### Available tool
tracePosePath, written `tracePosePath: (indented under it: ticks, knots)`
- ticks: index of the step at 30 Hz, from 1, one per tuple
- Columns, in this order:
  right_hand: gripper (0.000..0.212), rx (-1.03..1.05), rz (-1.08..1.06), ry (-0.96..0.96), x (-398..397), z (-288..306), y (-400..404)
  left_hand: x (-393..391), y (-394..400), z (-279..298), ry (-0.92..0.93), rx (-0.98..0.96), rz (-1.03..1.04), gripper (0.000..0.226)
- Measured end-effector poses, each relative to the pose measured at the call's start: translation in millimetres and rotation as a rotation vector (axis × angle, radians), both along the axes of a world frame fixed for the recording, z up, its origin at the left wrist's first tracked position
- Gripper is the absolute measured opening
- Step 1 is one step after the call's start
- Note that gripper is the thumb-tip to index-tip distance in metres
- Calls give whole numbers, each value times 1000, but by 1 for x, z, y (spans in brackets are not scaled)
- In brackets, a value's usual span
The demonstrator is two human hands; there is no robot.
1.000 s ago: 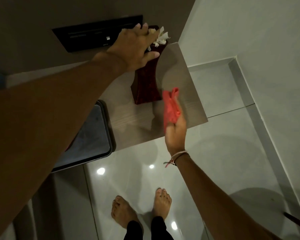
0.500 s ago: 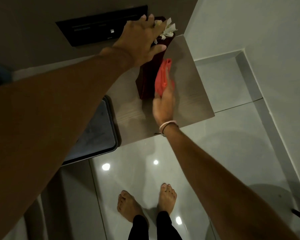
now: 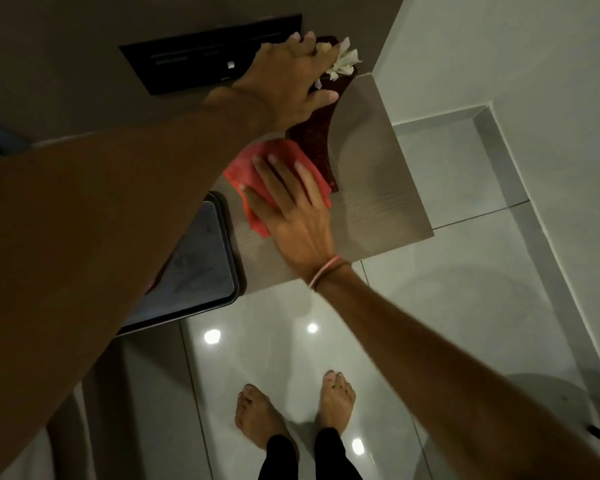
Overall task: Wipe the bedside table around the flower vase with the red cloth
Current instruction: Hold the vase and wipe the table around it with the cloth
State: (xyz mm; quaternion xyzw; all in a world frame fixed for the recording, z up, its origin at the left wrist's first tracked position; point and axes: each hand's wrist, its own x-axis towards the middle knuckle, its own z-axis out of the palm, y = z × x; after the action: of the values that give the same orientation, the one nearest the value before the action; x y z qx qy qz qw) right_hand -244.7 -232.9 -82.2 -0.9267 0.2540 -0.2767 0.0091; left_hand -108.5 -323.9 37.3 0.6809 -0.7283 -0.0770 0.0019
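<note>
A dark red flower vase [image 3: 317, 143] with white flowers [image 3: 343, 62] stands on the grey-brown bedside table [image 3: 381, 188]. My left hand [image 3: 288, 84] grips the vase at its top, fingers wrapped over the rim. My right hand [image 3: 291, 216] lies flat with fingers spread on the red cloth [image 3: 253, 168], pressing it onto the tabletop just in front of and left of the vase's base. The cloth touches the vase's foot. My left forearm hides the table's left part.
A dark tray-like object [image 3: 201, 271] with a raised rim sits against the table's left edge. A black wall panel [image 3: 194, 57] is behind the vase. White walls close in on the right. My bare feet [image 3: 291, 414] stand on glossy floor tiles.
My right hand went from holding the cloth bunched in the air to spreading it flat on the table left of the vase. The left hand stayed on the vase top.
</note>
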Motion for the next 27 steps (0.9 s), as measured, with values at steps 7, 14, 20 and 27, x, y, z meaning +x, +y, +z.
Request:
tracePosePath:
  ticks: [7, 14, 20, 27]
  knots:
    - [27, -116, 80, 733, -3, -5, -34, -3, 1, -2, -19, -17, 8, 67]
    - [40, 108, 25, 702, -35, -13, -8, -9, 6, 1, -29, -8, 10, 68]
    - [51, 294, -204, 433, -62, -13, 11, -14, 12, 2, -28, -1, 22, 69]
    - [68, 333, -286, 430, -47, -24, 4, -16, 16, 2, -23, 5, 31, 70]
